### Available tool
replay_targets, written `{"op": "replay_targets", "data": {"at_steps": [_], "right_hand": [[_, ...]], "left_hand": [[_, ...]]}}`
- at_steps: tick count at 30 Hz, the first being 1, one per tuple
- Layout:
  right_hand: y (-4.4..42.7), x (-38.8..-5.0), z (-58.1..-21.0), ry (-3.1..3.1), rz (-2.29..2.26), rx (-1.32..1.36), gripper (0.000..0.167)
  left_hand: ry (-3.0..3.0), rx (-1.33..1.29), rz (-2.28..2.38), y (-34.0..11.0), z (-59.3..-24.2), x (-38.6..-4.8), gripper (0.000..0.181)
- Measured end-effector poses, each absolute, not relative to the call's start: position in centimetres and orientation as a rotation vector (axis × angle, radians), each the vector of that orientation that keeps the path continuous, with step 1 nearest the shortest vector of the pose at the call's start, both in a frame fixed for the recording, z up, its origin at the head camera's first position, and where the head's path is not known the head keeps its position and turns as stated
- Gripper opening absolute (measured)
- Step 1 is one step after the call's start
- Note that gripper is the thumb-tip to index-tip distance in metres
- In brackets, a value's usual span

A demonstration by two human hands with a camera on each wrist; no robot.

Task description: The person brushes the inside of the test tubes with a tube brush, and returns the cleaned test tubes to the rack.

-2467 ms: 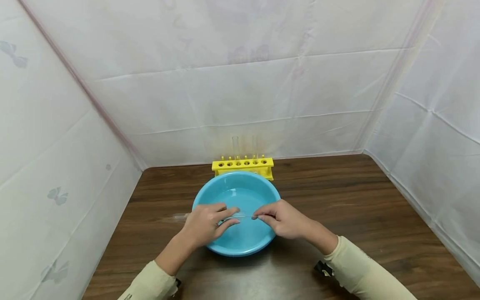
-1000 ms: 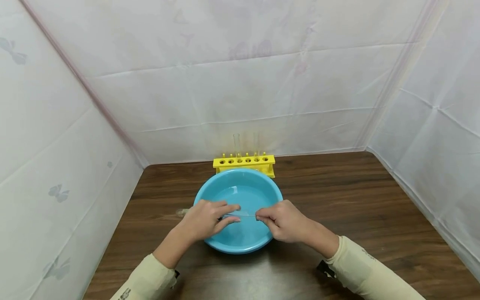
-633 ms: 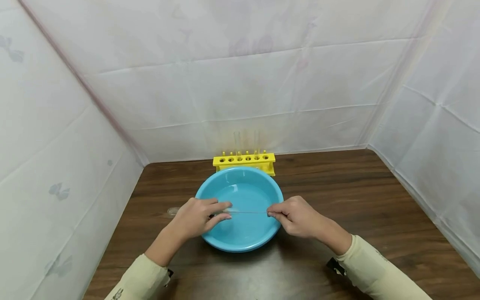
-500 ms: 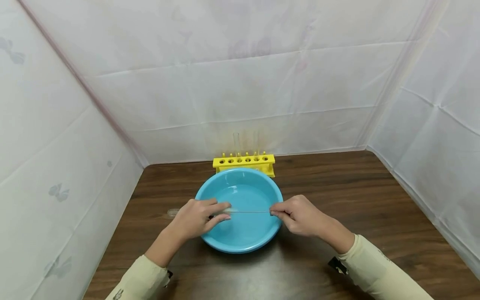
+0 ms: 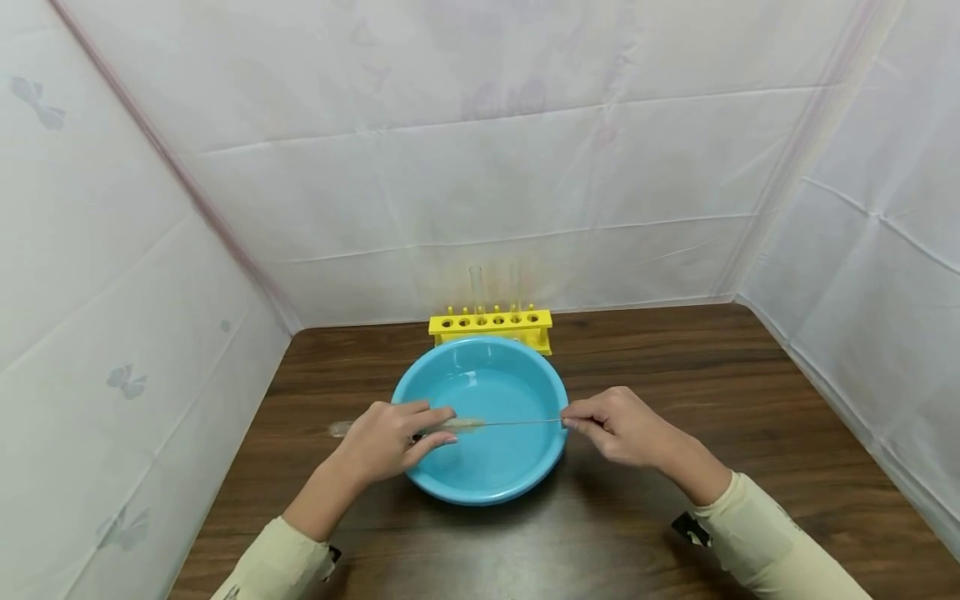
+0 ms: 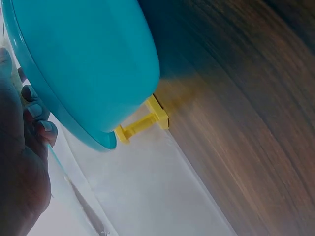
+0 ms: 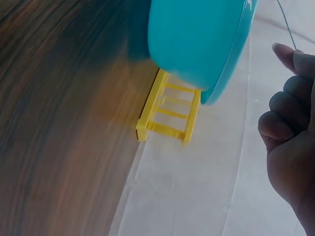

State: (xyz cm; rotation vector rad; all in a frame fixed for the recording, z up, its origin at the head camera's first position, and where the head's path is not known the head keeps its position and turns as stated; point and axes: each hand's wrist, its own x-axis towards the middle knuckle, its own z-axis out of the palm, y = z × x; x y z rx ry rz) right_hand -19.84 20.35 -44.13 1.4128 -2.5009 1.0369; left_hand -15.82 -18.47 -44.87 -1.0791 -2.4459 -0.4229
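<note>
In the head view my left hand (image 5: 378,442) holds a clear test tube (image 5: 341,429) lying almost level over the left side of the blue basin (image 5: 556,392). The tube's rounded end sticks out to the left behind the hand; its middle is hidden by the palm. Pale bristles of a test tube brush (image 5: 468,423) show at the tube's mouth, and its thin wire runs right across the basin. My right hand (image 5: 618,425) pinches the end of that wire between thumb and fingers, just past the basin's right rim. In the right wrist view the wire (image 7: 286,23) rises from the fingertips.
Behind the basin, close to the back sheet, stands a yellow test tube rack (image 5: 491,322) with two clear tubes (image 5: 477,289) upright in it. Water seems to lie in the basin. White sheets enclose the dark wooden table (image 5: 675,358) at the back and both sides.
My right hand has moved right, drawing the brush wire farther out of the tube, so that bristles now show beyond the left fingers. The left hand has shifted slightly left with the tube.
</note>
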Motion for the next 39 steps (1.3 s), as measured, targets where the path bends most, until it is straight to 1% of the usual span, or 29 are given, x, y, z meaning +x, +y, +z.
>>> {"op": "replay_targets", "data": {"at_steps": [5,14,19,24,27,34,39], "right_hand": [[21.0,-20.0,-44.6,-2.488,1.067,1.388,0.019],[21.7,-20.3,-44.9,-2.442,1.093,1.376,0.022],[22.0,-20.4,-45.1,-2.46,1.109,1.353,0.024],[22.3,-20.6,-45.4,-2.506,1.149,1.315,0.024],[22.6,-20.6,-45.9,-2.539,1.168,1.237,0.022],[23.1,-20.8,-47.0,-2.57,1.145,0.948,0.017],[22.2,-20.6,-47.2,-2.53,1.055,0.901,0.015]], "left_hand": [[-2.463,-1.067,-0.431,-18.7,-45.1,-15.5,0.029],[-2.447,-1.028,-0.428,-19.6,-45.3,-15.6,0.027],[-2.44,-1.029,-0.405,-19.8,-45.2,-15.6,0.03],[-2.469,-0.954,-0.354,-20.6,-45.3,-15.6,0.031],[-2.491,-0.893,-0.31,-21.6,-45.3,-15.4,0.034],[-2.577,-0.724,-0.176,-23.1,-44.3,-15.1,0.034],[-2.676,-0.704,-0.062,-22.9,-43.5,-15.0,0.035]]}}
